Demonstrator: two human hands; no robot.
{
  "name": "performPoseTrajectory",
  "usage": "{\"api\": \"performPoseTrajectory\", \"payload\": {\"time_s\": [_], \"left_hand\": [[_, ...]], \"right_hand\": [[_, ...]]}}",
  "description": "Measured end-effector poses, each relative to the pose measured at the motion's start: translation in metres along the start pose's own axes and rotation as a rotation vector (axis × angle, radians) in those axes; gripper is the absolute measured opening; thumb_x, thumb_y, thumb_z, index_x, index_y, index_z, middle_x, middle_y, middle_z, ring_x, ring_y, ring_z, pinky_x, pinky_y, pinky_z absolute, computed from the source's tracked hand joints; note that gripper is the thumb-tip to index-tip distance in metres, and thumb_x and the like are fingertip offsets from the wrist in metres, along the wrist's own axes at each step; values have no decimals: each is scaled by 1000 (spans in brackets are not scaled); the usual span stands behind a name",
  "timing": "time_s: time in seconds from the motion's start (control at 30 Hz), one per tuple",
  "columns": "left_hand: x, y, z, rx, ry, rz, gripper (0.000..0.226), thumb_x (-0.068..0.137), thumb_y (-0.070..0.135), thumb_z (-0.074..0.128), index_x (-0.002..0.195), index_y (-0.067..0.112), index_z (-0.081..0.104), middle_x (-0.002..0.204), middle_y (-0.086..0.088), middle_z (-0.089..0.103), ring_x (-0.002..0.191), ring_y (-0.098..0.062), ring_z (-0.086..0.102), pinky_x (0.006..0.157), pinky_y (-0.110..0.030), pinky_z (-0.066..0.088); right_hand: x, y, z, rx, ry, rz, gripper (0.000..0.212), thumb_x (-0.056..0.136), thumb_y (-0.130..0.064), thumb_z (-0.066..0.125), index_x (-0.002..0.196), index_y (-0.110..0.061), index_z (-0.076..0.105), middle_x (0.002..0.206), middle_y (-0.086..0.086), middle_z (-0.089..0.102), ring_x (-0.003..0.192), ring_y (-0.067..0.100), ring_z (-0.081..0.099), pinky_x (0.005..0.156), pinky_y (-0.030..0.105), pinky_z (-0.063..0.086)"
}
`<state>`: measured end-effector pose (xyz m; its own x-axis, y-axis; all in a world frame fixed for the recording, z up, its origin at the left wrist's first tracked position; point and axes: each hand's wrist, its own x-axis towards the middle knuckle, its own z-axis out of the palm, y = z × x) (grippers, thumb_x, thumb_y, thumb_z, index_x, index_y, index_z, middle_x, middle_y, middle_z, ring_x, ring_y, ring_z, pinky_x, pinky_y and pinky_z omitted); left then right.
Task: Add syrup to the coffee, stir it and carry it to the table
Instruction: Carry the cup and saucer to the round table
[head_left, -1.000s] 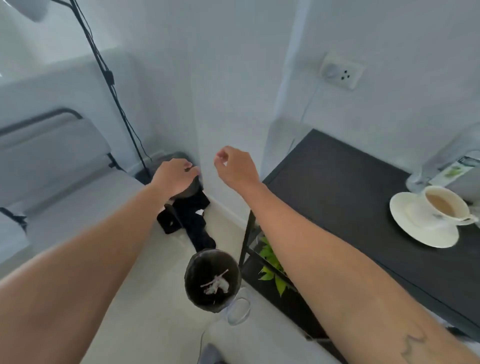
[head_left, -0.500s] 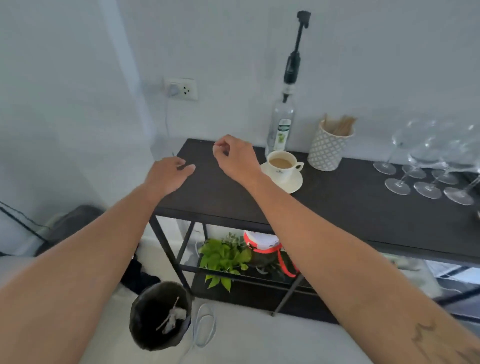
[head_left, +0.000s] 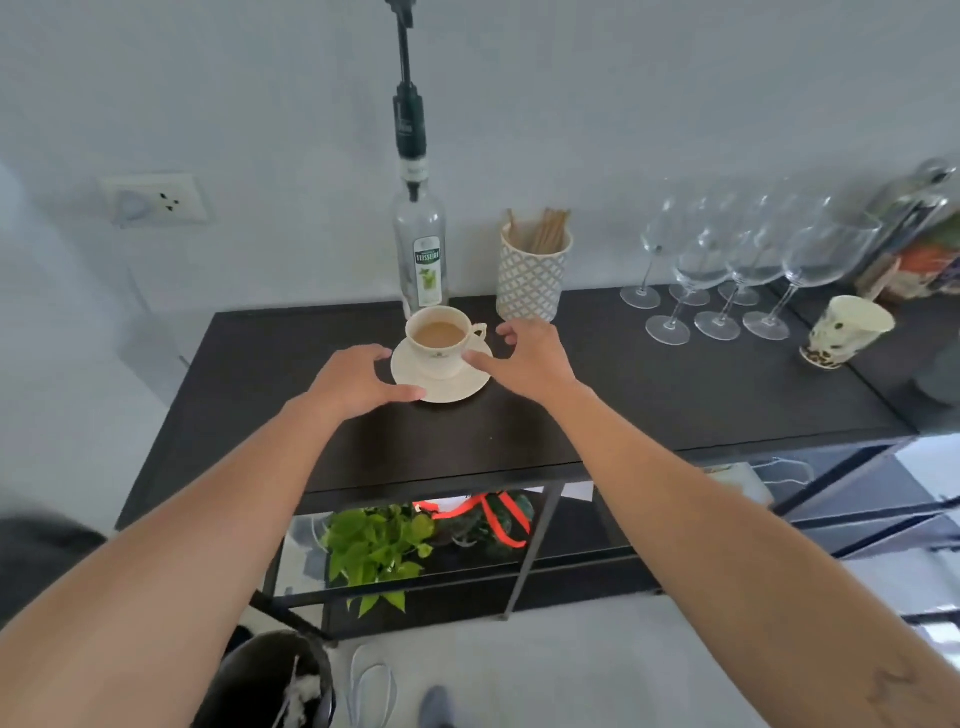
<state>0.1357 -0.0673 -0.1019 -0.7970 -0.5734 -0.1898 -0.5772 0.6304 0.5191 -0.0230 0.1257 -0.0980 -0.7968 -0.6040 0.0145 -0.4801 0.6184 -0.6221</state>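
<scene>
A cup of coffee (head_left: 441, 340) is sitting on a saucer (head_left: 457, 387) on the dark surface (head_left: 649, 395), just in front of a syrup bottle (head_left: 422, 260) with a tall pump. The left hand (head_left: 353, 382) is reaching to the saucer's left edge, its grip spread, thumb touching the rim. The right hand (head_left: 530, 356) is flanking the saucer on the other side, fingers spread and relaxed, thumb near the rim; I cannot tell whether it is touching. A patterned holder of wooden sticks (head_left: 534, 270) is standing beside the bottle. Wine glasses (head_left: 727, 270) and a paper cup (head_left: 844, 338) are standing farther right.
</scene>
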Motion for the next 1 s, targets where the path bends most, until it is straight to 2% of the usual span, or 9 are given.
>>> {"api": "performPoseTrajectory", "payload": {"time_s": [0.1, 0.17, 0.23, 0.3, 0.43, 0.57, 0.73, 0.83, 1.0], "left_hand": [[20, -5, 8, -21, -7, 44, 93, 59, 61, 86, 137, 21, 55, 137, 4, 58, 124, -21, 53, 93, -32, 42], [26, -8, 12, -79, 15, 98, 83, 52, 61, 88, 123, 28, 61, 106, 23, 59, 93, -2, 57, 70, -17, 38], [30, -9, 15, -124, 21, 157, 70, 46, 63, 89, 103, 41, 56, 86, 35, 53, 76, 11, 53, 61, -12, 32], [34, -11, 21, -136, 1, 226, 68, 42, 65, 89, 97, 40, 58, 87, 29, 63, 83, 9, 60, 63, -16, 42], [40, -15, 27, -101, 23, 316, 86, 38, 70, 88, 112, 40, 57, 103, 21, 65, 97, -5, 60, 80, -32, 51], [46, -20, 32, -65, 36, 274, 95, 37, 77, 84, 117, 36, 51, 112, 14, 60, 109, -13, 54, 89, -42, 51], [49, -19, 34, -48, 41, 236, 111, 36, 79, 82, 129, 31, 45, 119, 10, 56, 118, -16, 50, 93, -41, 48], [51, -19, 33, -49, 13, 219, 131, 35, 78, 83, 145, 27, 36, 139, 6, 51, 135, -21, 41, 106, -48, 42], [50, -19, 36, -47, 11, 167, 149, 33, 79, 83, 156, 25, 19, 159, 5, 31, 148, -20, 24, 117, -50, 29]], "right_hand": [[6, 17, 10, -9, -52, 58, 99, 67, -79, 76, 142, -19, 55, 141, 1, 56, 139, 23, 41, 113, 43, 43], [7, 26, 17, -17, -90, 72, 113, 59, -84, 76, 148, -19, 50, 151, 2, 49, 145, 24, 35, 117, 45, 38], [9, 33, 24, -38, -121, 71, 123, 53, -85, 78, 151, -19, 45, 156, 3, 45, 148, 24, 32, 120, 46, 34], [12, 38, 31, -76, -148, 50, 130, 51, -86, 79, 154, -17, 41, 160, 4, 40, 152, 25, 27, 122, 46, 28], [23, 40, 40, -132, -205, 9, 141, 47, -88, 78, 159, -17, 32, 167, 3, 29, 159, 28, 7, 128, 54, 12], [34, 46, 45, -145, -218, -41, 144, 46, -86, 80, 161, -16, 28, 170, 3, 24, 160, 26, -1, 128, 52, 1], [44, 53, 46, -141, -237, -103, 142, 45, -84, 81, 161, -21, 29, 170, 2, 22, 160, 25, -4, 126, 49, -4], [51, 51, 45, -128, -256, -138, 141, 42, -85, 80, 159, -23, 31, 170, 2, 23, 160, 25, -4, 127, 50, -2], [61, 51, 47, -152, -292, -192, 144, 41, -86, 79, 160, -24, 28, 171, 5, 20, 160, 28, -6, 126, 53, -4]]}}
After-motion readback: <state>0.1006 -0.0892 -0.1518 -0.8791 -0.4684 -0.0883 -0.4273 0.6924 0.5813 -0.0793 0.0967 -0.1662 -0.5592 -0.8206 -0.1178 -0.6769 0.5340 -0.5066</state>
